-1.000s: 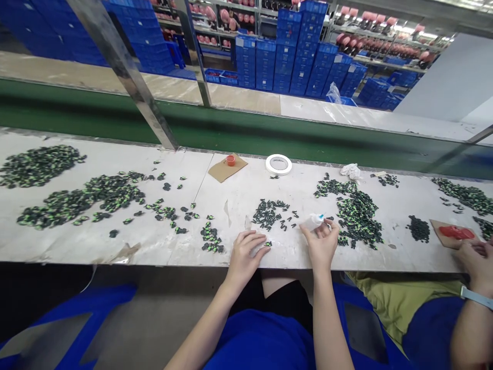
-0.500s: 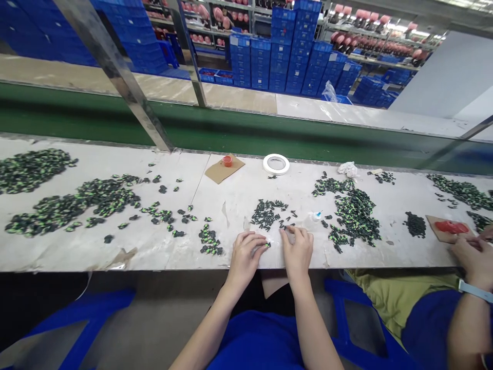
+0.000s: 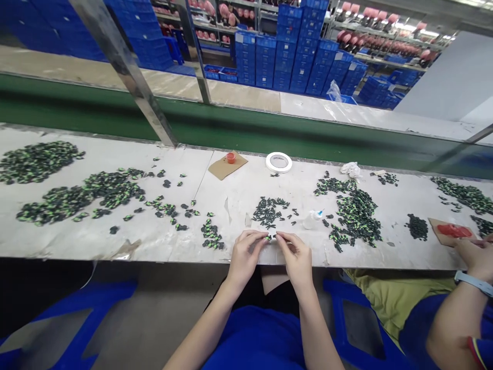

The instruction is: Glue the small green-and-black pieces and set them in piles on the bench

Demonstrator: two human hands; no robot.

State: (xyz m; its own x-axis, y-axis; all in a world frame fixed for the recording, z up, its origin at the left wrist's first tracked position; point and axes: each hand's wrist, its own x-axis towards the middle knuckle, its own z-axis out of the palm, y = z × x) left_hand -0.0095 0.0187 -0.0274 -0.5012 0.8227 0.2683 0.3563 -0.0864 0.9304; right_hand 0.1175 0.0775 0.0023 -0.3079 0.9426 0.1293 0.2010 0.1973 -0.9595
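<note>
My left hand (image 3: 246,253) pinches a small black-and-green part (image 3: 268,238) near the table's front edge. Opposite it, my right hand (image 3: 296,253) is closed on a small black piece (image 3: 274,236), and the two sets of fingertips almost meet. Just beyond them lies a loose pile of small black pieces (image 3: 267,211). A white squeeze bottle (image 3: 313,219) with a blue tip lies right of that pile. To the left sits a small cluster of black-and-green parts (image 3: 211,234); a bigger heap of black-and-green parts (image 3: 356,213) is on the right.
A tape roll (image 3: 279,162) and a red pot (image 3: 231,158) on cardboard (image 3: 220,170) stand at the back. Large heaps of parts (image 3: 61,203) cover the left. At the far right a co-worker's hand (image 3: 475,254) is by a red-smeared card (image 3: 439,231). A green strip (image 3: 246,126) runs behind.
My right hand has moved from the edge of the black pile toward my left hand, now with a black piece in its fingertips. The view has shifted slightly.
</note>
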